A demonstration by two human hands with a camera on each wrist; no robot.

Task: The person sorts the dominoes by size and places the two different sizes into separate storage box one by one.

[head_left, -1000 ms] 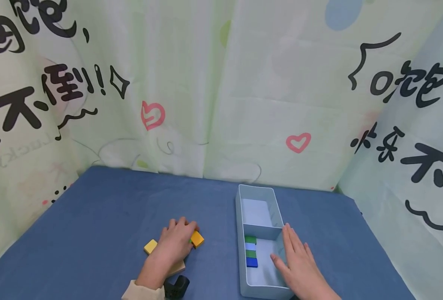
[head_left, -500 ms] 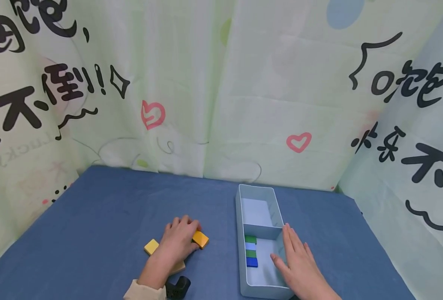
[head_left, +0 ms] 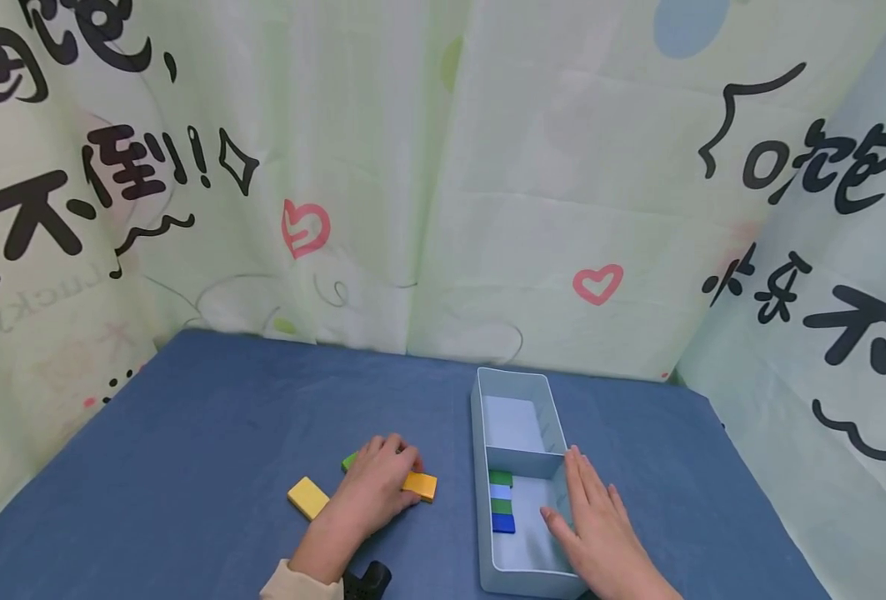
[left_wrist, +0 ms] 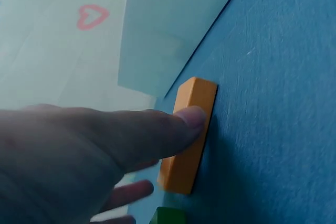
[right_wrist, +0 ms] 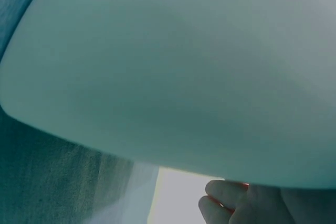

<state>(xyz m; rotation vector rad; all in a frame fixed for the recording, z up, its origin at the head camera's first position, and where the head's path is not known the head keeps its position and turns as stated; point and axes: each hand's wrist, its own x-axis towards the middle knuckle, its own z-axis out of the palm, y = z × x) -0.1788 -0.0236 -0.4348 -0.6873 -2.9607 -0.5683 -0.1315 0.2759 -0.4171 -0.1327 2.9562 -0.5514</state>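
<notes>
My left hand [head_left: 377,490] pinches an orange rectangular block [head_left: 422,486] between thumb and fingers, left of the box. In the left wrist view the thumb lies across the orange block [left_wrist: 188,169], which is at or just above the blue cloth. A green block [head_left: 348,461] shows partly behind that hand, and a pale yellow block [head_left: 308,497] lies by the wrist. My right hand [head_left: 603,529], fingers straight, rests against the right wall of a light blue two-compartment box [head_left: 482,500]. Green and blue blocks [head_left: 502,502] lie in a column along the near compartment's left side.
The box's far compartment [head_left: 513,423] is divided off by a low wall. Blue cloth [head_left: 225,433] covers the table. A printed curtain [head_left: 443,208] hangs behind and on both sides. Beside my left wrist is a black strapped-on device [head_left: 367,581].
My left hand has slid right with the orange block, toward the box. More of the yellow block and part of the green block now show behind it. The right hand stays put.
</notes>
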